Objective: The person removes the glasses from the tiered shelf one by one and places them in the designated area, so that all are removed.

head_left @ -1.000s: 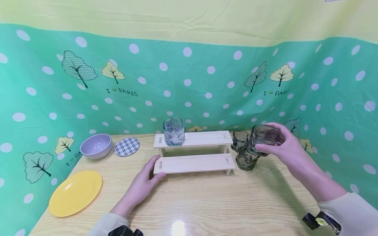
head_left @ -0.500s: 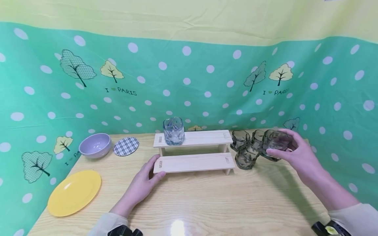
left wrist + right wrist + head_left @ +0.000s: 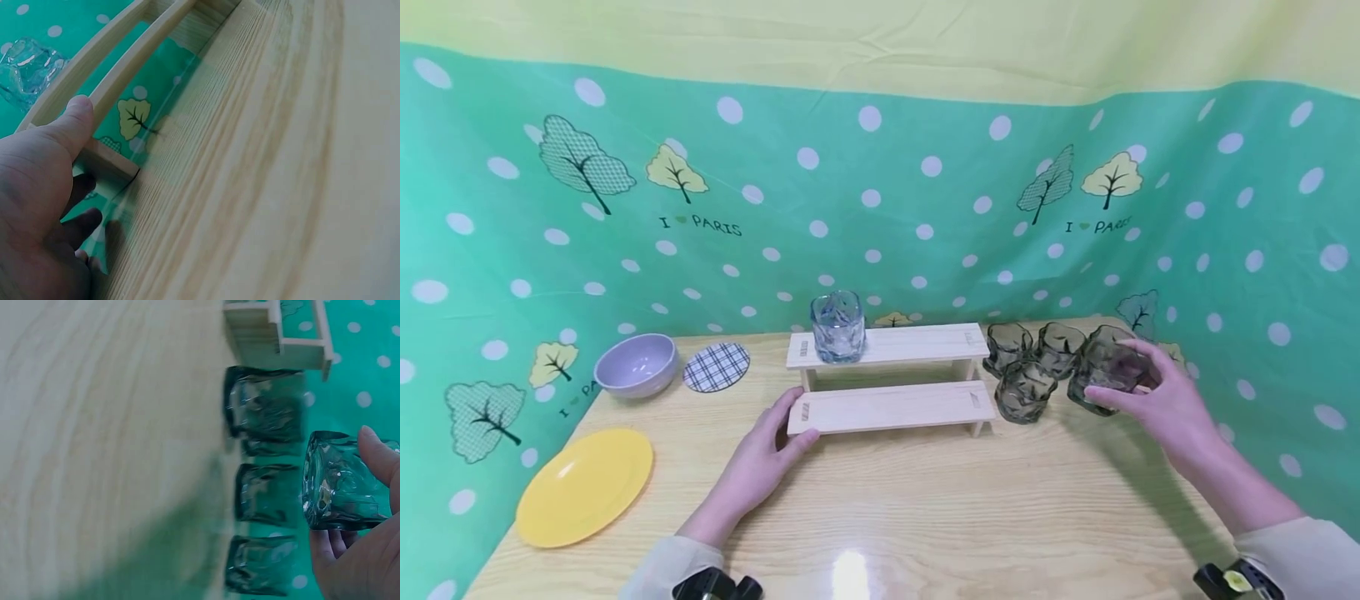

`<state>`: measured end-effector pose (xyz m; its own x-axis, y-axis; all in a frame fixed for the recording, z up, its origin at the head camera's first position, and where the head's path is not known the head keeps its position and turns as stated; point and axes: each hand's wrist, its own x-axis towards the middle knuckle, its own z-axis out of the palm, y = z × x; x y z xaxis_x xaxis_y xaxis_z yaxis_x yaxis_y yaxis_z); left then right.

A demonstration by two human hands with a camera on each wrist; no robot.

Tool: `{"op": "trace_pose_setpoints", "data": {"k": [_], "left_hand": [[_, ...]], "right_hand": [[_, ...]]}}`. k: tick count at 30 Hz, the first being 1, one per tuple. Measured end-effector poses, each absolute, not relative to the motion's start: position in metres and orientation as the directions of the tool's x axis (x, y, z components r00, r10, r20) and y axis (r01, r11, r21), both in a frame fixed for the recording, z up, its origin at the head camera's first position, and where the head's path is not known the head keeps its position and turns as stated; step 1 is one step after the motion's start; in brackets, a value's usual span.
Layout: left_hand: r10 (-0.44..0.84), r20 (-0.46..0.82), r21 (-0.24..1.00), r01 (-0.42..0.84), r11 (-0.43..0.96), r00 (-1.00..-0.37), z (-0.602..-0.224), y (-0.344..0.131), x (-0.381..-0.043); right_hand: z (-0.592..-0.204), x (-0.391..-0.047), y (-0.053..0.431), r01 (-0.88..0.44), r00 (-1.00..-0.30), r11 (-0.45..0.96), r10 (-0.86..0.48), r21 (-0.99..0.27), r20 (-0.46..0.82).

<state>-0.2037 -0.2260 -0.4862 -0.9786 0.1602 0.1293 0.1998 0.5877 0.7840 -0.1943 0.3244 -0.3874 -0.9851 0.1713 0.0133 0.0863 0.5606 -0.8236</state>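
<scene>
My right hand (image 3: 1165,400) holds a dark smoked drinking glass (image 3: 1107,368) round its sides, thumb in front. In the right wrist view this glass (image 3: 344,481) appears raised off the table. Just left of it in the head view stand more dark glasses (image 3: 1025,392) in a close group. My left hand (image 3: 763,458) grips the left front corner of a two-step wooden shelf (image 3: 891,408), thumb at the front edge and fingers along the end. In the left wrist view its lower fingers hang free of the wood. A clear bluish glass (image 3: 838,327) stands on the upper step, at the left.
To the left are a purple bowl (image 3: 636,367), a checked round coaster (image 3: 717,367) and a yellow plate (image 3: 585,487). A green dotted cloth (image 3: 917,208) hangs behind and beside the wooden table (image 3: 940,517).
My right hand has carried the dark glass rightward, away from the group, uncovering another glass behind. The left hand keeps its place at the shelf corner. The head view has tilted slightly.
</scene>
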Motion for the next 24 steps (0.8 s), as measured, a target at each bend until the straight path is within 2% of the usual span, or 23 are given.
{"op": "trace_pose_setpoints", "data": {"k": [11, 24], "left_hand": [[0.162, 0.125, 0.788, 0.197, 0.583, -0.979, -0.485, -0.226, -0.203], [0.162, 0.126, 0.790, 0.197, 0.580, -0.979, -0.487, -0.227, -0.205]], "right_hand": [[-0.415, -0.203, 0.333, 0.097, -0.988, 0.581, 0.155, -0.808, -0.007], [-0.427, -0.211, 0.333, 0.133, -0.988, 0.567, 0.144, -0.813, -0.061]]}}
